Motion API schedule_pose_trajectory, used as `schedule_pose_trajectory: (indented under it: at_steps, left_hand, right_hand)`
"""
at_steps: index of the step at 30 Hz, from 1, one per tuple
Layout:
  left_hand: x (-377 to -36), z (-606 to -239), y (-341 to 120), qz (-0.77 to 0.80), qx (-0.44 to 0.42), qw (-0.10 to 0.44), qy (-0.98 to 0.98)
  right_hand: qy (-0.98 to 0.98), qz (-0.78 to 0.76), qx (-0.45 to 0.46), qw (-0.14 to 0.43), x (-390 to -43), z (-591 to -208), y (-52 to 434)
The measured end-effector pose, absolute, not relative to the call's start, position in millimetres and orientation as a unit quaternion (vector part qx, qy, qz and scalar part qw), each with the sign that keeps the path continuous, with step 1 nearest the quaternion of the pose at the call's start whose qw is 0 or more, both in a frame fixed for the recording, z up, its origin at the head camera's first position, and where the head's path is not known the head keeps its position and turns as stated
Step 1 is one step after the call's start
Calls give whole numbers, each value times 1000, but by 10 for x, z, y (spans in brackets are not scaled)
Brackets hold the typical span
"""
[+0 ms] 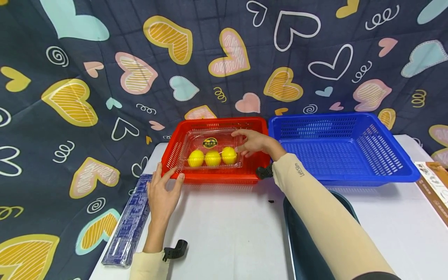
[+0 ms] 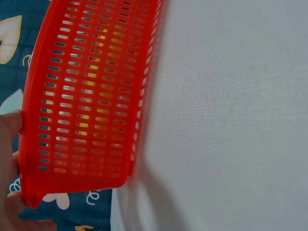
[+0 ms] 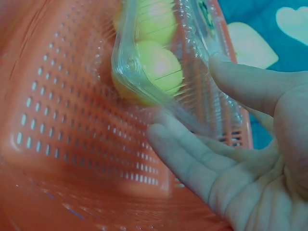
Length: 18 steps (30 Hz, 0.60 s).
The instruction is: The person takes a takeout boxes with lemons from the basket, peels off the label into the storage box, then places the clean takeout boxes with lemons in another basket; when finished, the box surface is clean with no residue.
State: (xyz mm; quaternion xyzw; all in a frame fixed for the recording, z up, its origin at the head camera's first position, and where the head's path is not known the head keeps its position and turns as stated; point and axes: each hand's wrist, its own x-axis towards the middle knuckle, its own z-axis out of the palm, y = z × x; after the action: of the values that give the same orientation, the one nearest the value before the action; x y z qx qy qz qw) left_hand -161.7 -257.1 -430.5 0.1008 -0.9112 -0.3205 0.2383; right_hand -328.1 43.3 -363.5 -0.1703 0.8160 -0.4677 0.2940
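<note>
The red basket (image 1: 213,177) sat on the white table (image 1: 227,233), and inside it lay a clear plastic clamshell box (image 1: 211,149) holding three yellow lemons (image 1: 212,158) in a row under a round dark label. The right hand (image 1: 253,142) reached into the basket at the box's right end. The head view showed only the back of that hand. The right wrist view showed the palm side: the thumb (image 3: 250,84) lay on the box's lid and the fingers (image 3: 187,154) were extended under its edge, so the box (image 3: 163,62) was held lightly between them, tilted off the red basket (image 3: 72,134) floor. That close view was blurred, and only two lemons could be made out in it.

The left hand (image 1: 161,192) rested with straight, spread fingers against the basket's near left corner. The left wrist view showed the red basket (image 2: 91,91) wall from outside, with yellow glinting through its slots, and only a sliver of the left hand (image 2: 9,168) at the frame edge.

To the right of the red basket, just beside it, stood a blue basket (image 1: 343,147). Left of the red basket, a long blue printed packet (image 1: 129,223) lay along the table edge. A dark tray (image 1: 304,241) near the red basket's front was largely hidden by the right sleeve.
</note>
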Motion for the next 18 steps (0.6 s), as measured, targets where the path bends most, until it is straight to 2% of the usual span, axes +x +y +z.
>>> schedule_pose_trajectory:
  at_steps: [18]
  left_hand:
    - [-1621, -4325, -2578, -322, 94, 245, -910]
  right_hand:
    - [777, -540, -179, 268, -3281, -3670, 480]
